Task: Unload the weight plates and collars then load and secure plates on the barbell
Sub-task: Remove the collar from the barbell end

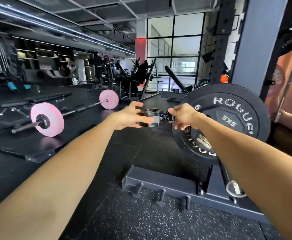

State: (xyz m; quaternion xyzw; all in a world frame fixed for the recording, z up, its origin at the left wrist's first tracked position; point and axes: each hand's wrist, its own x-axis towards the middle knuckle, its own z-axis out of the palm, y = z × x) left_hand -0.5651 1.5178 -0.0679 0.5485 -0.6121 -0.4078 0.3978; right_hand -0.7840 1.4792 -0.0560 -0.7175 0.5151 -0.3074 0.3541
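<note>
Two bare forearms reach forward from the bottom corners of the view, over dark rubber floor (128, 219) speckled with white. Just beyond them on the floor sits the dark steel base of a rack (167, 184), with three short pegs sticking out of its front edge. To the right, the round end of a black bar (235, 188) points toward the camera and slopes up behind the right forearm.

Farther out, both hands meet on a black barbell collar (150, 117). The left hand (129, 116) has its fingers spread and curved around the collar's left side, thumb underneath, holding the clamp body. The right hand (182, 116) pinches the collar's lever end between thumb and fingers. Motion blur hides whether the collar sits on a sleeve or is held free of it.

Directly behind the right hand hang black weight plates (228, 116): a large plate, and in front of it a smaller one with white lettering and a 5KG mark. They stand upright, tilted a little toward the viewer.

To the left, well apart, a second barbell (82, 109) lies on the floor with a pink plate (46, 119) at the near end and another pink plate (109, 99) at the far end.

In the distance stand benches, machines, a perforated rack upright (221, 49) and a tall gridded window (173, 44).
</note>
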